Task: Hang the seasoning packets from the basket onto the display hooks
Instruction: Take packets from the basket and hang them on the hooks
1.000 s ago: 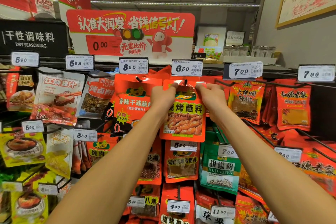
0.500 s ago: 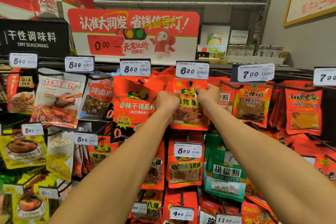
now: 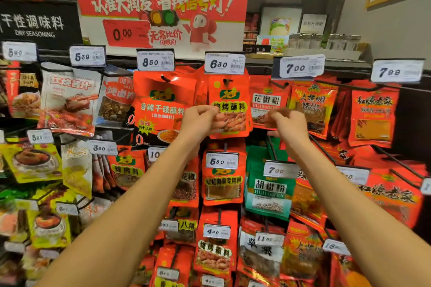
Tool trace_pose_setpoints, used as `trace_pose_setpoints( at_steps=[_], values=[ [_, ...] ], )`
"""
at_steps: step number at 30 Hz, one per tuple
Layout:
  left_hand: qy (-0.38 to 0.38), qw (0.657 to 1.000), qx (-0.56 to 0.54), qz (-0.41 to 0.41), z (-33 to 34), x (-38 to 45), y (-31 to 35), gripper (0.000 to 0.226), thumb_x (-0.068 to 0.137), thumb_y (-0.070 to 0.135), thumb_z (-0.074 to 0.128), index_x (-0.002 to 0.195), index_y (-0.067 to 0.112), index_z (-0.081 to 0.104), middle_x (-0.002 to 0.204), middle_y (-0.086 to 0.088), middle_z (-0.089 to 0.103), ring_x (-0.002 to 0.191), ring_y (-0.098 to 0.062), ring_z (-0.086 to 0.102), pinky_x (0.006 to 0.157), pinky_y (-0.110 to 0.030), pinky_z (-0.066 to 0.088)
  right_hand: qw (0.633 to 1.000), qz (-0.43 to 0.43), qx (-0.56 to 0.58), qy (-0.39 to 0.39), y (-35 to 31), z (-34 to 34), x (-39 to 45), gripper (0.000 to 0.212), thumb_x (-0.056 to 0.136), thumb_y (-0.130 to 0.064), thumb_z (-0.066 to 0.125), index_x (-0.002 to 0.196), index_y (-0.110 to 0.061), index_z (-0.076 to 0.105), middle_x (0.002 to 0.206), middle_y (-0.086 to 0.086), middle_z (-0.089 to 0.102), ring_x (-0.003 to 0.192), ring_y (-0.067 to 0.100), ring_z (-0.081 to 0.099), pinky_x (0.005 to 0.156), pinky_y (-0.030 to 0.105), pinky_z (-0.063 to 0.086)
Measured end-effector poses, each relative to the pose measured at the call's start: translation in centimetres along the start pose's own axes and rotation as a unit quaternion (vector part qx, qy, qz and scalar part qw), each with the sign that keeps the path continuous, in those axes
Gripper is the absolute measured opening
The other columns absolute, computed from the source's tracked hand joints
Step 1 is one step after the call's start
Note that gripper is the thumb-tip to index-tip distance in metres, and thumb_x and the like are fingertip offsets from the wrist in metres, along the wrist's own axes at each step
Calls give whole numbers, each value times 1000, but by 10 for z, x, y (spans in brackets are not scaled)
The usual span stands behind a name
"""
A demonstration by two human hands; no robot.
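A wall of hanging seasoning packets is filling the view. One red packet (image 3: 229,109) is hanging on its hook under the 6.30 price tag (image 3: 224,63). The left hand (image 3: 198,121) is pinching its edge, best releasing gently; the right hand (image 3: 289,122) is hovering beside it, loosely curled and holding nothing.

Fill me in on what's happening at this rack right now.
A person is stocking a dry-seasoning display. The orange foil barbecue seasoning packet hangs on the hook under the white 6.30 price tag. The left hand touches its left edge with curled fingers; the right hand is off to its right, apparently apart from it. No basket is in view.
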State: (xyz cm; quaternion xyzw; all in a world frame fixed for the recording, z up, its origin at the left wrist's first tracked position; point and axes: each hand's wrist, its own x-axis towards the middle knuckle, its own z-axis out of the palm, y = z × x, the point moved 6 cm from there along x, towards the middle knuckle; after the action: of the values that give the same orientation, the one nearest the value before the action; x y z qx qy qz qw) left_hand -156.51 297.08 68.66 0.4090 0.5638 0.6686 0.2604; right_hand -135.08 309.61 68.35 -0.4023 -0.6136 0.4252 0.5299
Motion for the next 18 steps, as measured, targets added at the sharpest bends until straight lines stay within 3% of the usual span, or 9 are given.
trace_pose_setpoints(
  at_steps=[2,4,12,16,18],
  values=[
    [-26,1000,-13,-5,1,-22,0,17,100,15,53,98,11,70,82,-4,79,68,-17,74,58,-25,57,999,6,35,-41,0,-19,-31,15,97,-10,59,85,-10,68,80,15,74,61,21,71,50,27,56],
    [-34,999,-33,-18,4,-49,-7,18,100,14,52,95,12,70,77,-5,77,59,-15,71,53,-24,56,995,11,59,-76,4,-39,-62,16,95,-8,59,81,-8,67,65,12,71,49,20,65,44,23,51],
    [-16,984,-49,-171,26,-179,-130,19,100,14,55,91,15,72,80,-6,78,64,-16,72,59,-24,57,969,176,102,-139,127,-98,-167,20,98,-4,53,79,-6,60,52,5,64,40,16,59,36,18,46],
    [14,948,-59,-311,32,-245,-225,21,99,12,52,87,15,70,74,-1,75,64,-16,67,57,-26,54,939,305,84,-135,226,-113,-219,29,97,-4,51,70,-10,60,48,1,59,41,15,52,37,18,40],
    [13,924,-68,-376,33,-276,-273,23,99,12,49,84,15,66,71,0,69,66,-17,57,63,-28,44,920,363,76,-131,273,-118,-248,33,87,-9,56,56,-15,66,48,0,56,42,15,49,41,18,37]
  ],
)
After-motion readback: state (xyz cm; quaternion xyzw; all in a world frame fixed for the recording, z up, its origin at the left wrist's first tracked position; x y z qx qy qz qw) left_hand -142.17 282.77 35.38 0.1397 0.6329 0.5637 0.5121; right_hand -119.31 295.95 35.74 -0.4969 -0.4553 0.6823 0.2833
